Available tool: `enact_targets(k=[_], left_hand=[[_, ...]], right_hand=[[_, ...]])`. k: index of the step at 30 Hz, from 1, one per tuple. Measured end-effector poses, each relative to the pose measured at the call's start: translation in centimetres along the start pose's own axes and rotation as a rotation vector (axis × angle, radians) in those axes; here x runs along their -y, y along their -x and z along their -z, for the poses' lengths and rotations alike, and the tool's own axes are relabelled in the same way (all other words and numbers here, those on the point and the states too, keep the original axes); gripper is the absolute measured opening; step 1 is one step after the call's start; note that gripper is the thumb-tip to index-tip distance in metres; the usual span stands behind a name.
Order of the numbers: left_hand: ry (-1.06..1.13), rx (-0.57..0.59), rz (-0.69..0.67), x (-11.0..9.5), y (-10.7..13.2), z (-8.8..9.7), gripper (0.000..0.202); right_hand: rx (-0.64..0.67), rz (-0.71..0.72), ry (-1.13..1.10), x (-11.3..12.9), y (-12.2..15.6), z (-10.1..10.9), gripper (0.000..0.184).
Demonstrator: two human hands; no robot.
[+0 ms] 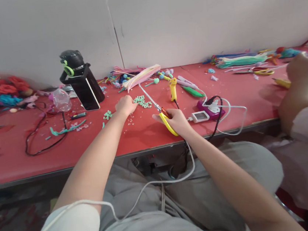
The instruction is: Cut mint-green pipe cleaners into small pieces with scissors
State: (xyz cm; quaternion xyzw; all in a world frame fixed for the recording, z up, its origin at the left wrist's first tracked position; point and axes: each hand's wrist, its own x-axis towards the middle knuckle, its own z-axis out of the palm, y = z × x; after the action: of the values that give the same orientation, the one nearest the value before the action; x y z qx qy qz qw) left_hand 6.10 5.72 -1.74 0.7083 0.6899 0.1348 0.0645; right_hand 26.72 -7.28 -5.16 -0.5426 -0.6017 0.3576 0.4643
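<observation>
My right hand [178, 122] grips a pair of scissors [168, 124] by the yellow and orange handles. Their long blades lean up and to the left over the red table. Left of the scissors, my left hand [126, 105] rests low over the table, fingers curled; what lies between its fingertips is hidden. Right beside it is a pile of short mint-green cut pieces [142, 102], with a smaller cluster [107, 115] on its other side. Behind my left hand lies a bundle of pale pink and cream pipe cleaners [142, 76].
A yellow glue gun [173, 89] stands beyond my right hand, near a purple power strip [211, 109] with cables. A black bottle [79, 81] stands at the left, by coloured fuzzy flowers [3, 90]. At the right edge is another person's arm [297, 91]. More pipe cleaners [242, 60] lie behind.
</observation>
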Motion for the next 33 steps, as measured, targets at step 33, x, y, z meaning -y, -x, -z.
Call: enact_targets(k=[33], left_hand=[[0.15, -0.019, 0.013, 1.1, -1.0, 1.0, 0.007]], right_hand=[[0.002, 0.0, -0.01, -0.1, -0.1, 0.1, 0.066]])
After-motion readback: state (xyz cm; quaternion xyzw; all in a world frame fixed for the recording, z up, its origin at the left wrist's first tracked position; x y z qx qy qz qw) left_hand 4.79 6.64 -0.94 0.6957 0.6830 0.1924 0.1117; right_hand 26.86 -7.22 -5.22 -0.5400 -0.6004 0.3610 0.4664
